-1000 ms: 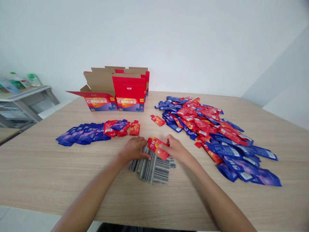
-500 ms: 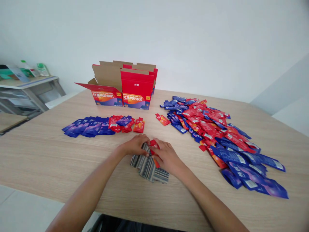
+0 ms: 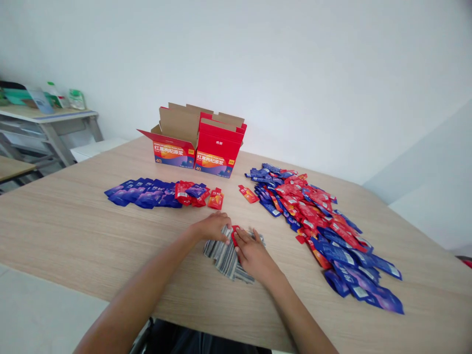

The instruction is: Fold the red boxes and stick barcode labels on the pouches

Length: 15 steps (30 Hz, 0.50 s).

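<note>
In front of me on the table lies a grey striped cloth (image 3: 225, 259), bunched and folded. A red sachet (image 3: 235, 236) rests on it, mostly hidden beneath my fingers. My left hand (image 3: 216, 227) is closed on the cloth's upper edge, thumb and fingers pinching it just left of the sachet. Flat over the sachet and cloth lies my right hand (image 3: 254, 253), its fingers stretched out and pressing down. Part of the cloth shows beyond its far side. Just past my hands is a single red-orange sachet (image 3: 216, 199).
A row of blue sachets (image 3: 143, 192) overlaps red ones (image 3: 190, 193) on the left. Two red-and-blue cartons (image 3: 215, 156), flaps raised, stand at the back. A large heap of red and blue sachets (image 3: 306, 211) spreads along the right. A side table (image 3: 47, 115) holds bottles.
My view has turned slightly. My right hand has come down flatter over the sachet, covering more of it. A cloth edge now shows to the right of that hand.
</note>
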### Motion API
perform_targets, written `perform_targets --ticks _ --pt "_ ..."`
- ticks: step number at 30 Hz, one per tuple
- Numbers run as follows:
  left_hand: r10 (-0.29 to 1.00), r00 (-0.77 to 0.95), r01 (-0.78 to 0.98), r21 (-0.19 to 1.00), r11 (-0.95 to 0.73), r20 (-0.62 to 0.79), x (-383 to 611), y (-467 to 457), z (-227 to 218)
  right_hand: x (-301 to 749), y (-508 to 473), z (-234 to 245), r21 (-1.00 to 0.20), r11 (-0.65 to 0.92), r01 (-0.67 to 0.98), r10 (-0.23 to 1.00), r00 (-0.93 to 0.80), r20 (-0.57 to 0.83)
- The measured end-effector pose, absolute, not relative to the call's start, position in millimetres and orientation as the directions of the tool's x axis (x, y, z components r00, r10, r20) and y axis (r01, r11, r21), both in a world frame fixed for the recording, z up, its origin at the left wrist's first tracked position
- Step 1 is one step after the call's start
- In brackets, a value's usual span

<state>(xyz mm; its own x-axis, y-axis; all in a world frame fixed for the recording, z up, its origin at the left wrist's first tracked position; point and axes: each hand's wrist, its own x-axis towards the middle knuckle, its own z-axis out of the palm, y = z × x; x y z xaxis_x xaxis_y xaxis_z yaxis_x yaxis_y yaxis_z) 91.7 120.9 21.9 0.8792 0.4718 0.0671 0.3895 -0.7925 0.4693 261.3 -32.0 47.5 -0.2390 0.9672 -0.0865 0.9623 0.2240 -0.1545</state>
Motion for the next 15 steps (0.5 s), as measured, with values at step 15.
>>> perform_targets --ticks 15 --pt "0.321 0.942 0.226 0.516 -0.826 0.100 108.7 102.7 23.4 251.8 -111.8 47.7 -0.118 0.136 0.984 0.983 -0.149 -0.109"
